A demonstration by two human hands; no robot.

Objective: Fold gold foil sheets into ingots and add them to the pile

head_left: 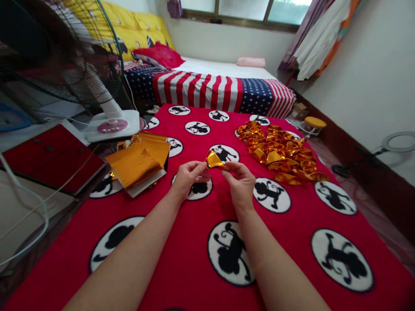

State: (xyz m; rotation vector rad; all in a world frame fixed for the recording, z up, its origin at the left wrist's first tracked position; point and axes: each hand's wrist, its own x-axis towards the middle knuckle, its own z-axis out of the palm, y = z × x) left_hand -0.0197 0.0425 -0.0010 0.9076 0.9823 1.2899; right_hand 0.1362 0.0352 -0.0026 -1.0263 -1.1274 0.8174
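Between my two hands is a small folded piece of gold foil paper [214, 160], held just above the red blanket. My left hand [190, 175] pinches its left end, and my right hand [239, 176] pinches its right end. To the right lies a heap of folded gold foil pieces [279, 149], shiny and ingot-like in shape. On the left is a stack of flat gold foil sheets [138, 166], with a pale edge showing underneath. Neither hand touches the heap or the stack.
The red blanket [181, 276] with white monkey circles covers the surface before me. A white-based electric fan [113, 125] and a dark red panel [52, 157] stand at left. Behind is a bed with a striped and starred cover [201, 91]. A yellow stool [315, 122] stands at right.
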